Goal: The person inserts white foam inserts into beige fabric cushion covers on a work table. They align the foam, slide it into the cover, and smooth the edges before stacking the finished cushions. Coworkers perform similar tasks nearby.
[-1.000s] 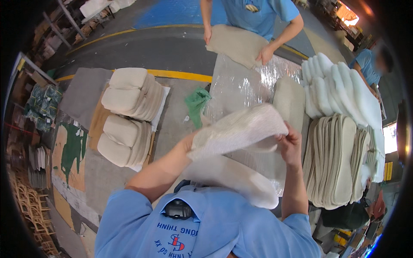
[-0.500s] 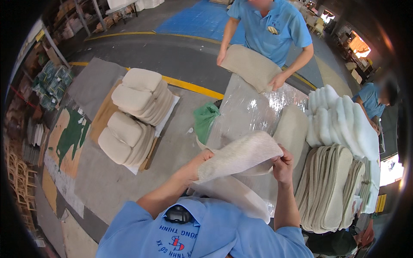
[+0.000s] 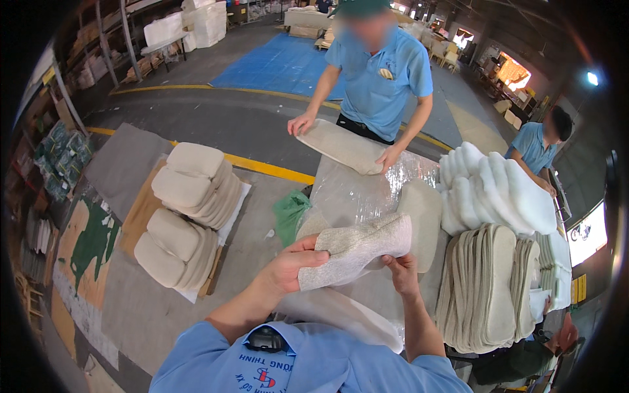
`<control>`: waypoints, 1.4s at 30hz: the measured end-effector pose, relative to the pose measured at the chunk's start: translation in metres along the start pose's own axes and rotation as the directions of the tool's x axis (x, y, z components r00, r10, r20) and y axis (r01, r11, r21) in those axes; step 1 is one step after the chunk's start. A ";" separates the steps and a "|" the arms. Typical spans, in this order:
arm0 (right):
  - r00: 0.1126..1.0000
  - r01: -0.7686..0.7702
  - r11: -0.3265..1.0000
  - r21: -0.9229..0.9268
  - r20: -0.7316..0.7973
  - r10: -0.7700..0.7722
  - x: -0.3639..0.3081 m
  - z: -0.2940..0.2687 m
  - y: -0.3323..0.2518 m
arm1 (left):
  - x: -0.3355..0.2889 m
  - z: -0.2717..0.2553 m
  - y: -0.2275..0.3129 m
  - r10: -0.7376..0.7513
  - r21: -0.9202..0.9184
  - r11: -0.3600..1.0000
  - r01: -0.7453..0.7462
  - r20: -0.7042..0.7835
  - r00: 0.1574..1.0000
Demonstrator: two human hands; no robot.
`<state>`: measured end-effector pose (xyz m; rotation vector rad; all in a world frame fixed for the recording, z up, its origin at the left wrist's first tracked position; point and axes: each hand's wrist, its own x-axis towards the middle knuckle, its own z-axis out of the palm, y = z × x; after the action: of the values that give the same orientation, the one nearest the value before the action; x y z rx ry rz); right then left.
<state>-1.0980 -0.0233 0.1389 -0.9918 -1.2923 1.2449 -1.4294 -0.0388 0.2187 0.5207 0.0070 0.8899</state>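
Observation:
A beige woven fabric cushion cover (image 3: 360, 245) is held up between my hands over the table (image 3: 357, 193). My left hand (image 3: 288, 267) grips its left end, thumb on top. My right hand (image 3: 401, 270) pinches the lower right edge. Beneath it, close to my body, lies a pale padded piece (image 3: 344, 316), partly hidden by my arms. Another beige cushion piece (image 3: 420, 219) rests flat on the table, right of the held cover. Across the table a co-worker (image 3: 380, 78) holds a beige cushion (image 3: 341, 147) by its two ends.
At the right stand a stack of beige covers (image 3: 478, 288) and a pile of white padding (image 3: 498, 187). Stacked beige cushions (image 3: 190, 173) sit on the floor at the left. A green bag (image 3: 290, 215) hangs by the table's left edge. Another person (image 3: 534, 147) works at far right.
The cover in my hands has turned and bunched up, with my left fingers now showing around its end. The co-worker's cushion has come down onto the table's far edge. My view has tilted up.

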 end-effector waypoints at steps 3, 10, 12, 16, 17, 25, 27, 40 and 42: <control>0.996 0.035 0.998 -0.044 -0.086 -0.039 -0.007 -0.021 -0.014 | 0.009 -0.001 -0.003 -0.017 0.070 0.997 0.019 -0.043 0.999; 0.972 0.235 0.646 -0.726 0.157 -0.177 -0.063 -0.046 -0.213 | -0.012 0.002 -0.019 -0.042 -0.254 0.964 0.077 0.140 0.989; 0.960 0.227 0.443 -0.867 0.275 0.045 -0.079 -0.022 -0.295 | -0.023 -0.001 -0.029 -0.096 -0.324 0.936 0.135 0.134 0.986; 0.144 -0.290 0.757 -0.586 0.755 0.640 -0.041 0.012 -0.363 | -0.043 0.001 -0.042 -0.222 -0.204 0.953 0.223 0.028 0.975; 0.325 -0.305 0.768 -0.563 0.697 0.640 -0.035 0.006 -0.341 | -0.039 0.009 -0.042 -0.244 -0.180 0.954 0.242 0.010 0.970; 0.766 -0.530 0.848 -0.014 0.423 0.485 0.005 0.171 -0.126 | -0.055 0.025 -0.028 -0.092 0.587 0.764 0.267 -0.311 0.946; 0.669 -0.647 0.762 0.027 0.499 0.551 0.004 0.184 -0.105 | -0.070 0.032 -0.025 -0.018 0.559 0.783 0.271 -0.416 0.909; 0.147 -0.659 0.543 -0.520 0.619 0.772 0.020 0.155 -0.091 | -0.105 0.011 -0.057 0.222 0.378 0.925 0.032 -0.607 0.763; 0.198 -0.618 0.594 -0.516 0.628 0.752 0.016 0.155 -0.093 | -0.108 0.017 -0.057 0.185 0.251 0.967 -0.033 -0.613 0.768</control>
<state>-1.2443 -0.0392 0.2452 -1.2223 -1.6983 2.6179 -1.4526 -0.1560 0.1865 0.4113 0.7160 1.1567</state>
